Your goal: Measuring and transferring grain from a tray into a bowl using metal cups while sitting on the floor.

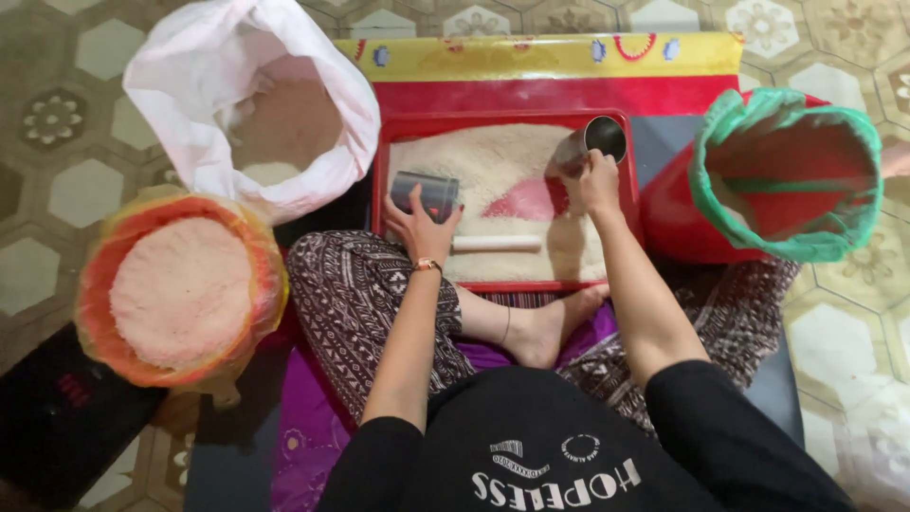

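Note:
A red tray (381, 190) of white rice lies on the floor in front of my crossed legs. My left hand (418, 228) grips a metal cup (427, 192) lying on its side at the tray's left. Tilted over the tray's right far corner is a second metal cup (595, 140), held by my right hand (596, 180). A bare red patch shows in the rice between the cups. Near the tray's front edge a white cylinder (496, 244) rests on the rice.
A white sack (313, 57) of grain stands open at the back left. A bag-lined orange basket (265, 265) of rice sits at my left. A red bucket with a green bag liner (749, 123) stands at the right. A yellow and red mat (531, 59) lies under the tray.

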